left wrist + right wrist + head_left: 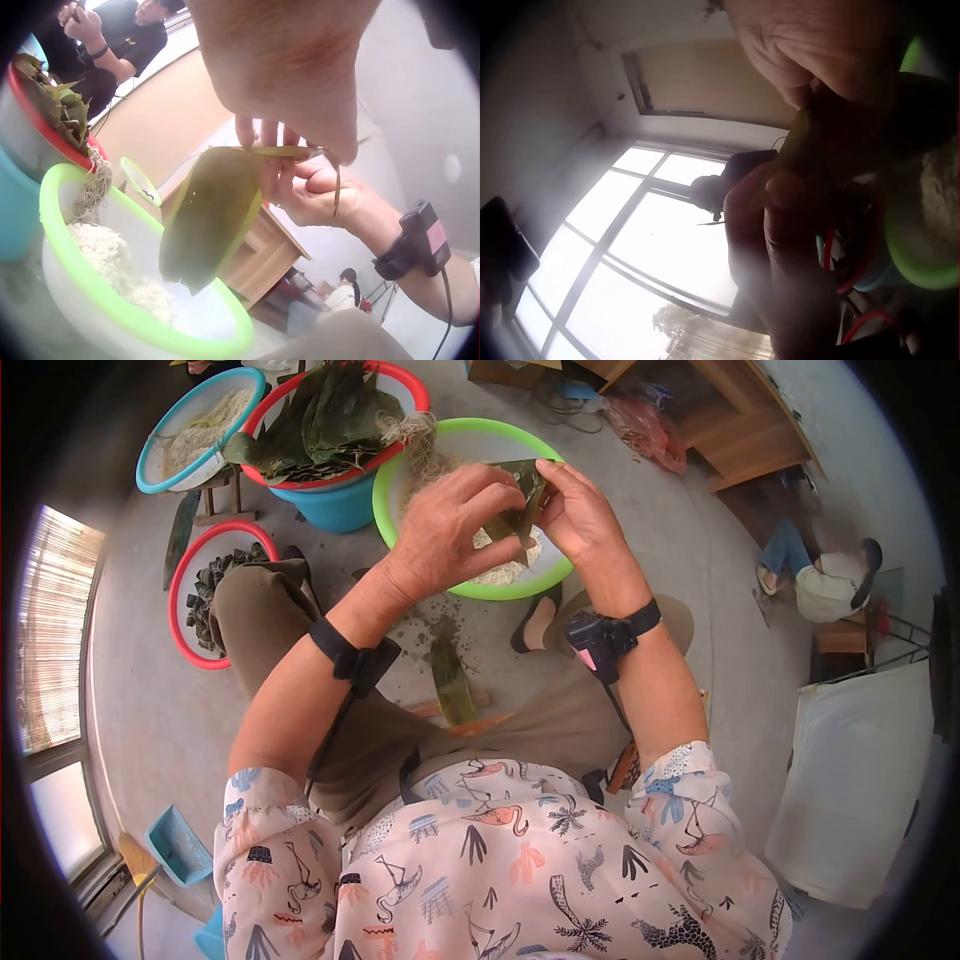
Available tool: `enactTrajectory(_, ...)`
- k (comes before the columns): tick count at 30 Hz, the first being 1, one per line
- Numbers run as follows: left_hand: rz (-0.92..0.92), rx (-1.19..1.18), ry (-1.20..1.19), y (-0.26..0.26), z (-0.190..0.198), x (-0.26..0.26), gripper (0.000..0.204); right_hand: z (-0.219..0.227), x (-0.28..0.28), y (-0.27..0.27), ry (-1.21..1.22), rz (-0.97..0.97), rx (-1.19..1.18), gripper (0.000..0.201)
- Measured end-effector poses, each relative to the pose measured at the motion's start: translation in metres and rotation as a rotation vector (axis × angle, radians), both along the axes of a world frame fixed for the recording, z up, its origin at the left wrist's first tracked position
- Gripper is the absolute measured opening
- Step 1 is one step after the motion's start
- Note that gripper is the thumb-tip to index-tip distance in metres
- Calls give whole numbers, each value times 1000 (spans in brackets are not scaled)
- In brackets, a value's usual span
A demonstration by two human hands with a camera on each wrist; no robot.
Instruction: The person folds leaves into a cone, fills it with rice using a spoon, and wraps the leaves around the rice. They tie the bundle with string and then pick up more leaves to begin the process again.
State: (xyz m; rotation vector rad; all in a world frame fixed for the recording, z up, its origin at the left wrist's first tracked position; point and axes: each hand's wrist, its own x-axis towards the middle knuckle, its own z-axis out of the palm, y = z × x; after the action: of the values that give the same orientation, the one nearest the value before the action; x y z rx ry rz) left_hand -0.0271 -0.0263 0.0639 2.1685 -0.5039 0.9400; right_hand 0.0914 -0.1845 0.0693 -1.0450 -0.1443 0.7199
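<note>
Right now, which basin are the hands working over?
The green basin with white rice. Both hands, left hand and right hand, hold a folded leaf above it; the red and blue-rimmed basins sit farther left.

The person is wearing a short-sleeved blouse [500, 860] in pale pink and white, printed all over with flamingos, palm trees, cacti and small jellyfish-like shapes in coral, blue and dark navy. The sleeves are ending above the elbows, leaving the forearms bare. Below the blouse, olive-brown trousers [400, 720] are covering the legs. A black strap [345, 655] is circling the left wrist, carrying a small black camera unit, and a thin black cable is running from it back along the forearm toward the waist. The right wrist is wearing a matching black band [610, 632] with a boxy black module showing a pink patch, its cable trailing down too.
</note>
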Motion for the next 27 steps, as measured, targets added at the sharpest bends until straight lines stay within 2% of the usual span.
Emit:
enactTrajectory(2,-12,-17,1,0,-4,2,29,1,-1,1,-48,-30,-31,14)
enactTrajectory(3,-38,-108,47,1,-8,4,24,1,-2,0,-49,-31,-32,14)
enactTrajectory(5,-63,-198,90,0,-13,8,18,3,-4,-1,-89,58,58,32)
enactTrajectory(6,-101,-551,210,-2,-12,10,13,8,-8,0,-92,59,60,32)
enactTrajectory(7,-139,-903,328,-3,-11,12,14,15,-15,2,-195,115,87,44)
enactTrajectory(8,-194,-1047,324,1,-8,18,23,20,-22,4,-301,172,114,57)
enactTrajectory(9,-195,-1042,316,4,-3,22,23,19,-28,3,-308,174,119,57)
enactTrajectory(11,-236,-1398,328,6,9,30,28,13,-41,4,-895,109,-156,63)
enactTrajectory(13,-259,-1376,349,5,10,33,28,16,-49,13,-839,56,-126,60)
enactTrajectory(15,-255,-1250,403,1,11,34,26,14,-42,14,-745,-70,-224,50)
enactTrajectory(16,-259,-1247,437,-1,14,31,25,12,-38,12,-613,-94,-144,45)
enactTrajectory(17,-260,-1242,437,-2,12,31,25,13,-36,8,-615,-97,-140,45)
enactTrajectory(20,-245,-1303,427,3,4,34,24,15,-34,3,-518,-96,-126,41)
enactTrajectory(22,-261,-1416,424,13,1,34,23,18,-32,-1,-333,-134,41,35)
enactTrajectory(23,-260,-1413,426,18,0,34,23,16,-27,-4,-331,-136,44,35)
enactTrajectory(25,-310,-1553,432,28,1,33,26,16,-19,-11,-191,-147,166,33)
enactTrajectory(27,-364,-1507,496,43,1,32,40,15,-13,-22,-164,-165,191,32)
